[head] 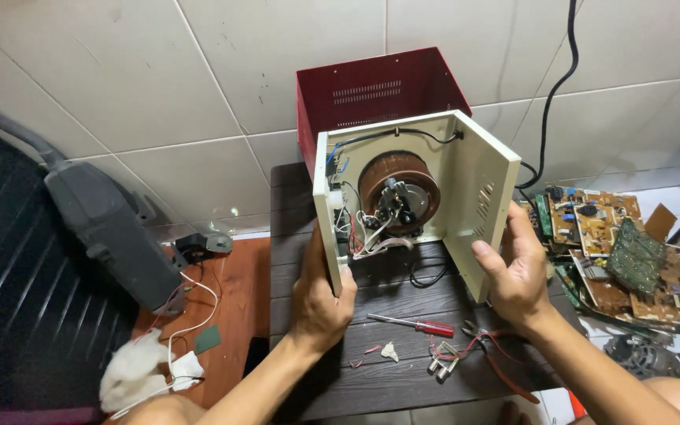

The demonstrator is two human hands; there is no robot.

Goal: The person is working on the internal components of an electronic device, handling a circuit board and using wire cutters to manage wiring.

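The left hand (pixel 320 295) gripped the front panel of the cream metal case (pixel 478 197), fingers and thumb closed around its lower edge. The right hand (pixel 517 271) held the case's side wall, thumb on the inside face and fingers wrapped behind the near edge. Between them the case stood tipped up on the dark wooden table (pixel 403 378), open side toward the camera, so the brown wound coil (pixel 399 189) and the bundle of white, red and blue wires (pixel 360 232) beside it were plain to see. A black cable (pixel 426 275) trailed out from under the case onto the table.

The red cover (pixel 375 94) stood behind the case, against the tiled wall. A red-handled screwdriver (pixel 415 323) lay near the hands, with red-handled pliers (pixel 493 358) and a small part with metal plugs (pixel 442 364) just beside it. A pile of circuit boards (pixel 611 252) sat to the right.

Turning or lifting the case well probably meant keeping both grips firm on bare sheet metal, away from the wires, and minding the sharp edges. The coil looked heavy, so the weight was best kept low and the black cable given slack
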